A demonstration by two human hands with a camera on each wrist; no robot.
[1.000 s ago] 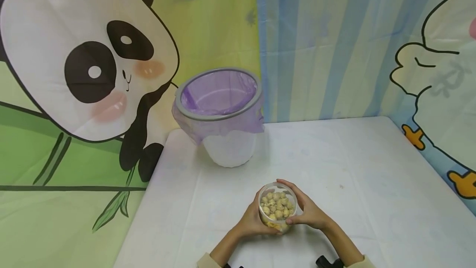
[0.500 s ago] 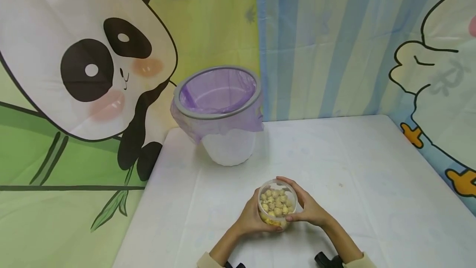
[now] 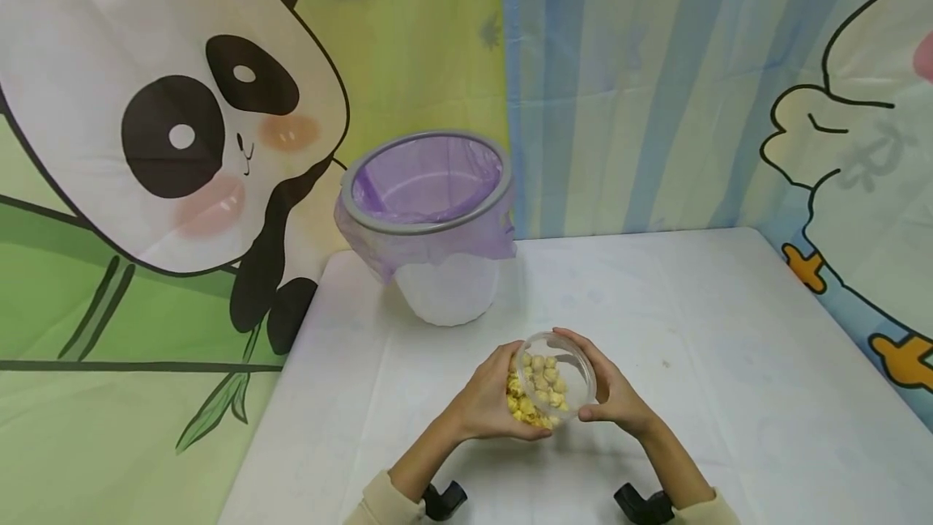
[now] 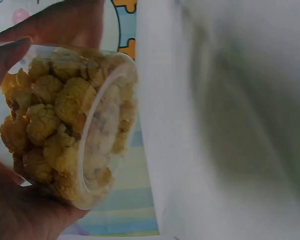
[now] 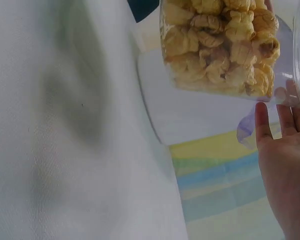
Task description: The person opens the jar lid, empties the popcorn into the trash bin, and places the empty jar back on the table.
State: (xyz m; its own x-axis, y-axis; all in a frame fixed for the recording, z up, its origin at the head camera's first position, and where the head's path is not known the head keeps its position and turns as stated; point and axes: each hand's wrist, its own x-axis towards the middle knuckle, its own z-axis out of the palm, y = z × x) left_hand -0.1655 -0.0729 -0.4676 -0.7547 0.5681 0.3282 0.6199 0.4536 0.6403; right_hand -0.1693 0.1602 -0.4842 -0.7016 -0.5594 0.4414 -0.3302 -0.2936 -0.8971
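Observation:
A clear plastic jar of yellow popcorn is held above the white table, tilted with its round top end toward the right. My left hand grips the jar's body, fingers and thumb on either side. My right hand holds the rim end, thumb in front and fingers behind. In the left wrist view the jar shows its base and packed popcorn. The right wrist view shows the popcorn jar with right-hand fingertips near its clear rim end. I cannot tell whether a lid covers the top.
Beyond the hands, at the table's back left, stands a white bin with a grey rim and purple liner bag. The white-covered table meets cartoon-printed curtains behind. Black wrist mounts sit on both forearms.
Both hands have lifted the jar slightly up and away from the person. It has tipped so that its top end now leans right and the popcorn lies to the left.

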